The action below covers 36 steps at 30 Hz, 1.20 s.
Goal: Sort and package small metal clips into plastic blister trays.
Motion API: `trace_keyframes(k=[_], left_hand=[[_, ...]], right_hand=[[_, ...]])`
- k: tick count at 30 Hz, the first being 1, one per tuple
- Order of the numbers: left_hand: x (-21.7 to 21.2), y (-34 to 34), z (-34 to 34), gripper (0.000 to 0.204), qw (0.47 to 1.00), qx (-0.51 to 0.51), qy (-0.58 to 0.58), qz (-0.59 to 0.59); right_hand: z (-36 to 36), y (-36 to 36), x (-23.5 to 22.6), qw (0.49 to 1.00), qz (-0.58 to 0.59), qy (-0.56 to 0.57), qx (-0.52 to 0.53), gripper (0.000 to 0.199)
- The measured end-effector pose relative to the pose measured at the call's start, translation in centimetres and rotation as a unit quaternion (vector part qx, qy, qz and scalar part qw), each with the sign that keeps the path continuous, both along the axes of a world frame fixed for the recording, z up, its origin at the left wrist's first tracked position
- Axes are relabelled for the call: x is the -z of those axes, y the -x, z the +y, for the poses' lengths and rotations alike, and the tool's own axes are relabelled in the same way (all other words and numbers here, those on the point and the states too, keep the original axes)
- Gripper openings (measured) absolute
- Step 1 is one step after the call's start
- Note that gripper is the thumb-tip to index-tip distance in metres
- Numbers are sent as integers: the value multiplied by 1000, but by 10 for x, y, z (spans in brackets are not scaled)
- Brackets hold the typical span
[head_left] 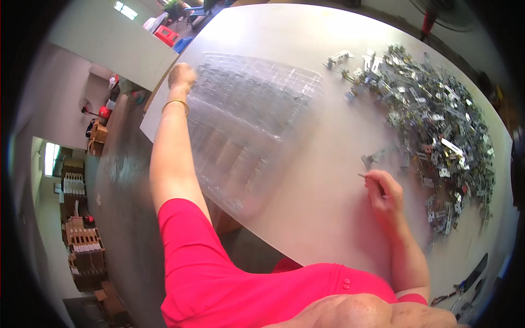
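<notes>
A clear plastic tray (262, 128) with rows of compartments lies on the left of the table. My left hand (182, 77) is closed at the tray's far left corner, slightly blurred; whatever its fingers hold is hidden. On the right, my right hand (386, 198) is closed with thumb and forefinger together. A thin metal piece (361, 175) sticks out from its fingertips. Just beyond those fingertips a small metal bracket (372, 159) rests on the table. The large pile of small metal parts (432, 126) spreads to the right of this hand.
The pale table (317, 218) has its near edge close to my body. Scissors-like tools with dark handles (465, 284) lie at the near right. Stacked cartons (85, 251) stand on the floor at left, and a red stool (165, 35) is beyond the far left corner.
</notes>
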<state>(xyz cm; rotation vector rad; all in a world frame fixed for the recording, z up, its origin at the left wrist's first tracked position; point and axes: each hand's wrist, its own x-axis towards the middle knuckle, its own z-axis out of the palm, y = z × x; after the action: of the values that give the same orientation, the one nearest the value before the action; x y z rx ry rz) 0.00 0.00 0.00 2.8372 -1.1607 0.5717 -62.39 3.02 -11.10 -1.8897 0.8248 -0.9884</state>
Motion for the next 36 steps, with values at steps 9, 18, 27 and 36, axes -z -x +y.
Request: trace_keyframes(k=[9, 18, 27, 36], left_hand=[[-103, 169, 22, 22, 944, 309, 86, 78], [-79, 466, 70, 18, 795, 591, 57, 123], [57, 483, 0, 40, 862, 463, 5, 207], [91, 476, -13, 30, 838, 447, 61, 308]], right_hand=[[8, -2, -13, 995, 23, 85, -45, 11], [16, 2, -8, 972, 47, 198, -115, 8], [13, 9, 1, 962, 40, 210, -169, 3], [6, 17, 0, 973, 5, 101, -208, 10]])
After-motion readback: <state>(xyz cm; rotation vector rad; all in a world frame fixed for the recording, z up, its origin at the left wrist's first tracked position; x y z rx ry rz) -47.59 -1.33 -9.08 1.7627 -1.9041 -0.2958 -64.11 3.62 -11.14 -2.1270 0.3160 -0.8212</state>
